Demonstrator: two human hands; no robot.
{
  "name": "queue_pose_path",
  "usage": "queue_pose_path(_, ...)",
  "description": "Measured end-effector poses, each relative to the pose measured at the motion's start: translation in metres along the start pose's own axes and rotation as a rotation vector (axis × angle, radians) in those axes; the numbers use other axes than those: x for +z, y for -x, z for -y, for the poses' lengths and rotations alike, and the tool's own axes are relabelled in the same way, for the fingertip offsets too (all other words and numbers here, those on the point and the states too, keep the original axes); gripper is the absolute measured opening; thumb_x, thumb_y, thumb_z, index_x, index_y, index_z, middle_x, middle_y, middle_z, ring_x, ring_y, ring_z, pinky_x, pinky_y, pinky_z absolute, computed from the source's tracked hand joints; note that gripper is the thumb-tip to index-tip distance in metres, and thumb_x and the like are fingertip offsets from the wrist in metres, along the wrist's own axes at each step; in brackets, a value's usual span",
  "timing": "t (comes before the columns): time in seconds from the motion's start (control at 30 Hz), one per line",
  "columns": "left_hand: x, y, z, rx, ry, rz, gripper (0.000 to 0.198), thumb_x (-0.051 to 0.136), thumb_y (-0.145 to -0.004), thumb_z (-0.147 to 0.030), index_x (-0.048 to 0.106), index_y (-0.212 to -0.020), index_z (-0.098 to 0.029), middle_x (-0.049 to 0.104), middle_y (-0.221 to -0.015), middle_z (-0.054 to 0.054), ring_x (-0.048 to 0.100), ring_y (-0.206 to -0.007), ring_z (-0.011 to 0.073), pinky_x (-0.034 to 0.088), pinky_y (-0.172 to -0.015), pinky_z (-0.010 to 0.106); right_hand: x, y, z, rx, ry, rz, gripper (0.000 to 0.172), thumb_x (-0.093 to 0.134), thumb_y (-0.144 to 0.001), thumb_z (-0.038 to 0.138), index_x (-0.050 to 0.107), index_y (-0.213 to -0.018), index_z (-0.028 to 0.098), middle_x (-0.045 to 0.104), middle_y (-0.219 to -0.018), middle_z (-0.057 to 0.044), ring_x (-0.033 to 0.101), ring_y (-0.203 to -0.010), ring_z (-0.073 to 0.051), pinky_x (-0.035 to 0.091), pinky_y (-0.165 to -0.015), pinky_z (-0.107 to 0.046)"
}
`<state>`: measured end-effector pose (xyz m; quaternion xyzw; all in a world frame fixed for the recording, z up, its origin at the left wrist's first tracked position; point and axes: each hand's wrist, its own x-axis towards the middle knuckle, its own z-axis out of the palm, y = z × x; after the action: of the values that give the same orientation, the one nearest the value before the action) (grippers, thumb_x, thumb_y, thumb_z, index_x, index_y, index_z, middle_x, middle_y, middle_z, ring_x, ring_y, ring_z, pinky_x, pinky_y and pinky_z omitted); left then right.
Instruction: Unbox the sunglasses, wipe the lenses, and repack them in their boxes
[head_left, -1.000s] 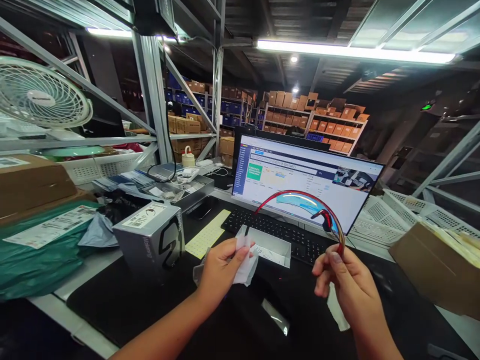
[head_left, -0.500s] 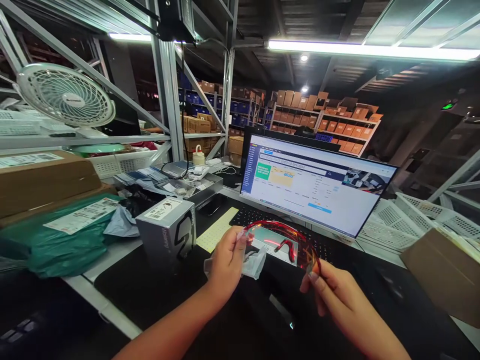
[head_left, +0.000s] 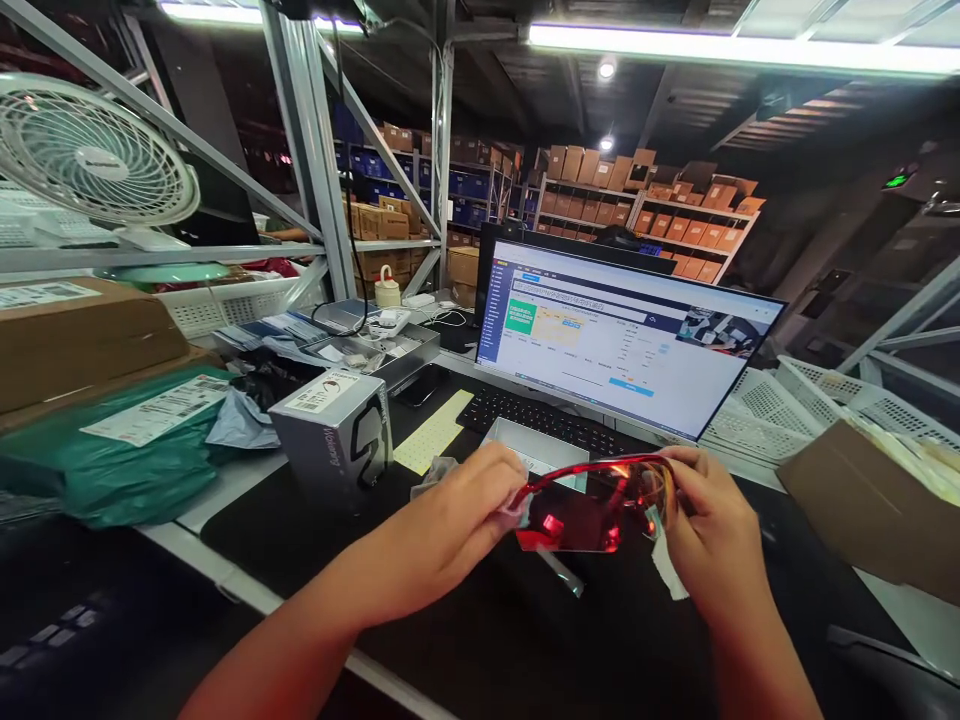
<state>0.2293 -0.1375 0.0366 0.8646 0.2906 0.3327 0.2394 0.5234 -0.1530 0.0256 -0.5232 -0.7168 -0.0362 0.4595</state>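
My left hand (head_left: 469, 515) is closed on the left end of a pair of red see-through glasses (head_left: 577, 515), with a scrap of pale film or cloth at its fingertips. My right hand (head_left: 709, 515) grips the right end, its fingers bent around the temple side. The dark red lens faces me, with bright reflections on it. A white strip (head_left: 667, 565) hangs beside my right fingers; what it is attached to is unclear. Crumpled clear plastic (head_left: 435, 475) shows behind my left wrist. Below the glasses, a small shiny strip (head_left: 561, 572) lies on the black mat (head_left: 585, 650).
A grey box (head_left: 330, 440) stands left of my hands, near a green plastic parcel (head_left: 150, 440). Beyond are a keyboard (head_left: 547, 425), a monitor (head_left: 577, 350) and a pale open tray-like box (head_left: 540, 440). A cardboard box (head_left: 862, 500) stands at right; a fan (head_left: 97, 150) sits upper left.
The glasses have turned so the red lens faces me. My right hand has risen, and my left hand has shifted right. The white strip now shows beside my right hand.
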Motion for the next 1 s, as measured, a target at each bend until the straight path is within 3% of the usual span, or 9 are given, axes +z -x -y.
queue_pose_path(0.17,0.018,-0.007,0.011,0.188,0.100,-0.292,0.013,0.049,-0.100,-0.018,0.060,-0.094,-0.022,0.060,-0.095,0.004,0.059,-0.089,0.0162,0.049,-0.079,0.027,-0.002,-0.002,0.000,0.105,-0.196,0.142,0.015,0.060,-0.088,0.022,0.075,-0.094,0.022,0.071,-0.089,-0.006,0.066,-0.081,-0.021,0.052,-0.068,-0.030)
queue_pose_path(0.27,0.038,-0.008,0.016,0.311,0.429,-0.398,0.007,0.054,-0.098,-0.017,0.058,-0.094,-0.021,0.058,-0.094,0.003,0.061,-0.078,0.0129,0.051,-0.070,0.025,0.008,-0.002,0.005,0.273,-0.519,0.331,0.006,0.070,-0.084,0.025,0.072,-0.084,0.019,0.071,-0.078,-0.003,0.065,-0.071,-0.017,0.052,-0.063,-0.024)
queue_pose_path(0.37,0.050,-0.008,0.016,0.311,0.650,-0.467,0.002,0.059,-0.097,-0.021,0.059,-0.095,-0.021,0.055,-0.099,0.002,0.061,-0.071,0.0097,0.053,-0.063,0.023,0.024,-0.003,0.006,0.470,-0.891,0.450,0.021,0.085,-0.072,0.030,0.068,-0.079,0.019,0.071,-0.073,-0.001,0.067,-0.065,-0.014,0.055,-0.061,-0.022)
queue_pose_path(0.43,0.050,-0.008,0.018,0.243,0.587,-0.516,0.008,0.066,-0.093,-0.026,0.062,-0.089,-0.020,0.055,-0.100,0.003,0.061,-0.082,0.0118,0.053,-0.071,0.023,0.034,-0.005,0.004,0.596,-1.115,0.445,0.035,0.092,-0.063,0.035,0.066,-0.081,0.020,0.073,-0.071,0.000,0.069,-0.061,-0.014,0.057,-0.056,-0.021)
queue_pose_path(0.53,0.041,-0.010,0.027,0.154,0.409,-0.568,0.010,0.072,-0.088,-0.031,0.068,-0.090,-0.022,0.057,-0.110,0.005,0.057,-0.103,0.0171,0.051,-0.090,0.028,0.042,-0.009,-0.004,0.678,-1.270,0.312,0.046,0.098,-0.055,0.037,0.066,-0.084,0.020,0.074,-0.071,0.000,0.071,-0.059,-0.014,0.058,-0.053,-0.018)
queue_pose_path(0.63,0.035,-0.010,0.042,-0.034,0.285,-0.500,0.029,0.069,-0.088,-0.033,0.064,-0.116,-0.025,0.056,-0.118,0.007,0.059,-0.096,0.0177,0.052,-0.085,0.032,0.034,-0.016,-0.020,0.684,-1.231,0.132,0.049,0.099,-0.051,0.037,0.067,-0.083,0.019,0.075,-0.070,-0.001,0.073,-0.060,-0.015,0.059,-0.054,-0.018)
queue_pose_path(0.73,0.043,-0.012,0.053,-0.342,-0.004,-0.356,0.023,0.062,-0.089,-0.038,0.062,-0.104,-0.020,0.058,-0.099,0.005,0.058,-0.079,0.0183,0.048,-0.071,0.033,0.012,-0.022,-0.042,0.675,-1.094,-0.020,0.049,0.100,-0.047,0.037,0.067,-0.078,0.018,0.075,-0.069,-0.001,0.075,-0.063,-0.017,0.061,-0.056,-0.019)
queue_pose_path(0.87,0.068,-0.018,0.055,-0.507,-0.408,-0.220,0.020,0.064,-0.086,-0.039,0.058,-0.089,-0.020,0.058,-0.095,0.005,0.058,-0.081,0.0236,0.039,-0.066,0.033,-0.018,-0.023,-0.063,0.672,-0.825,0.065,0.044,0.099,-0.050,0.038,0.069,-0.074,0.016,0.075,-0.067,-0.003,0.073,-0.061,-0.016,0.061,-0.058,-0.019)
queue_pose_path(1.0,0.078,-0.026,0.061,-0.512,-0.406,-0.184,0.008,0.062,-0.083,-0.023,0.058,-0.077,-0.020,0.059,-0.087,0.004,0.058,-0.076,0.0222,0.034,-0.064,0.031,-0.019,-0.020,-0.059,0.671,-0.811,0.219,0.045,0.097,-0.053,0.042,0.067,-0.073,0.017,0.074,-0.067,-0.003,0.073,-0.061,-0.016,0.060,-0.057,-0.021)
